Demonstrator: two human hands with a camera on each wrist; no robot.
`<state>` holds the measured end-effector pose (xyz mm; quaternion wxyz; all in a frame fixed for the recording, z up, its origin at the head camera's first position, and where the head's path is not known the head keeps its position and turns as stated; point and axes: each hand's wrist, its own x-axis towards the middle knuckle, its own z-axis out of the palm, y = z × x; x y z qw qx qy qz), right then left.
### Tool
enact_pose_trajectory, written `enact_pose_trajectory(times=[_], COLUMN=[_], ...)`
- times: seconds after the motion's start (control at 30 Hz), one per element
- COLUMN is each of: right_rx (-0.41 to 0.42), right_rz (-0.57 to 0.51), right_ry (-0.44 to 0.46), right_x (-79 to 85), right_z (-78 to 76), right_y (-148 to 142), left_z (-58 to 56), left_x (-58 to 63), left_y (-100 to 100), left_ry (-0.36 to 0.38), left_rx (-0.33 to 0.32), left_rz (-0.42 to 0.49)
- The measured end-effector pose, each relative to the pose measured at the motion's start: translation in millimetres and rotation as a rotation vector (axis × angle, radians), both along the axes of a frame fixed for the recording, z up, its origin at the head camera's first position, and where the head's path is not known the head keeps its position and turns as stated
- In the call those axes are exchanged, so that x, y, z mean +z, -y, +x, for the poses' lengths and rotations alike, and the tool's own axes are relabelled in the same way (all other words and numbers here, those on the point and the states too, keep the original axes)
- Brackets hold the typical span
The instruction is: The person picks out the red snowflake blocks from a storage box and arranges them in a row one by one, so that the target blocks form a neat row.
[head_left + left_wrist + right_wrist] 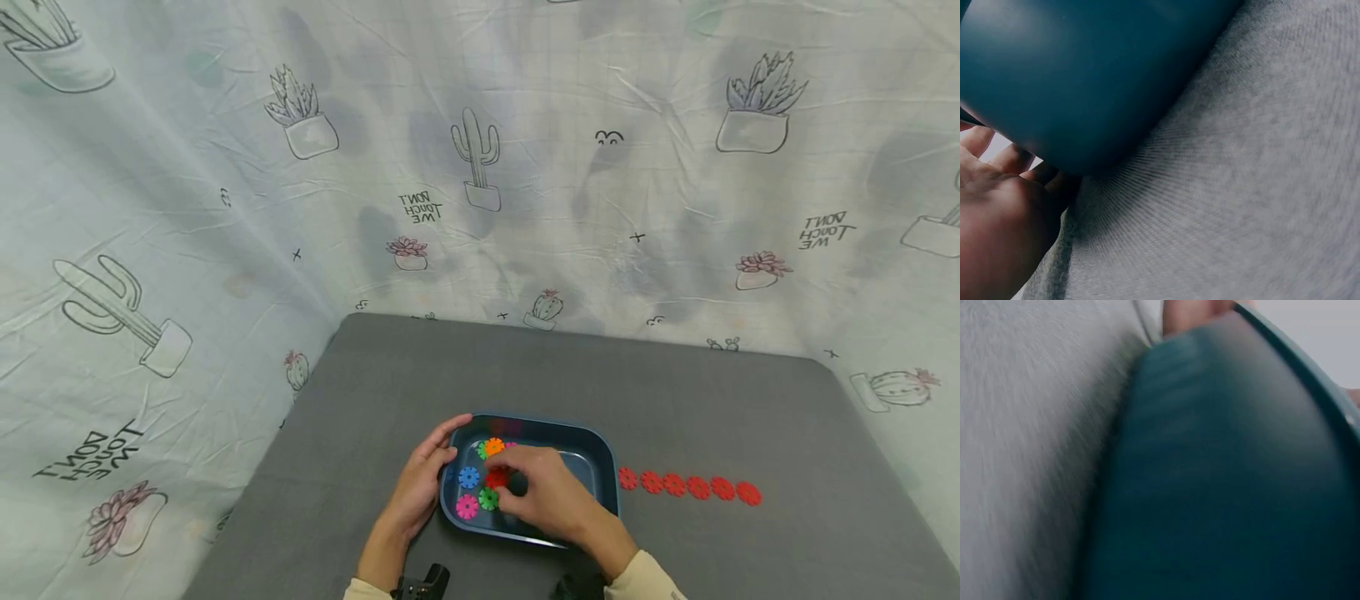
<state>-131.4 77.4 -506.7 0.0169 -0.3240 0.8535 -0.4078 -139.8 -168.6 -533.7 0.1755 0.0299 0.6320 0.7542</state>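
A dark blue tray (592, 442) lies on the grey table with several toothed plastic discs in it. My left hand (417, 483) holds the tray's left end, thumb at the rim and the other fingers along the outer wall. Inside the tray, my right hand (551, 493) has its thumb and index finger at opposite edges of a red disc (496, 477), pinching it. Close by lie a blue disc (468, 477), a pink disc (467, 507), a green disc (488, 498) and an orange disc (493, 447). The left wrist view shows the tray's outer wall (1085, 75) against the fingers.
A straight row of several red discs (698, 487) runs rightward from the tray's right side across the grey table (570, 375). A pale cloth (540, 233) printed with cacti hangs behind the table and to its sides.
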Motion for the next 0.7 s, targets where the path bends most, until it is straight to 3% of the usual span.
enact_pose_trajectory(times=[0.1,0.23,0.33,0.57,0.7], right_rx=[-0.030,-0.088,-0.172,-0.386,-0.506], right_rz=[-0.067,-0.105,-0.102,-0.120,-0.088], right_ry=[0.033,-0.016,-0.076,-0.072,-0.122], right_x=[7.1,15.6,19.0,20.5,14.1], right_z=[2.4,9.8,18.9,44.4,57.1], right_y=[-19.5,-55.4,-87.3,-160.4,-200.5], left_z=[-0.1,-0.2,-0.1,-0.1,0.4], left_x=[-0.7,-1.4,-1.5,-0.9,-0.6], left_y=[-0.3,-0.5,-1.1,-1.0,1.8], left_ry=[0.003,0.006,0.010,0.016,0.024], left_rx=[0.004,0.008,0.010,0.009,0.010], left_rz=[-0.011,-0.020,-0.025,-0.019,0.001])
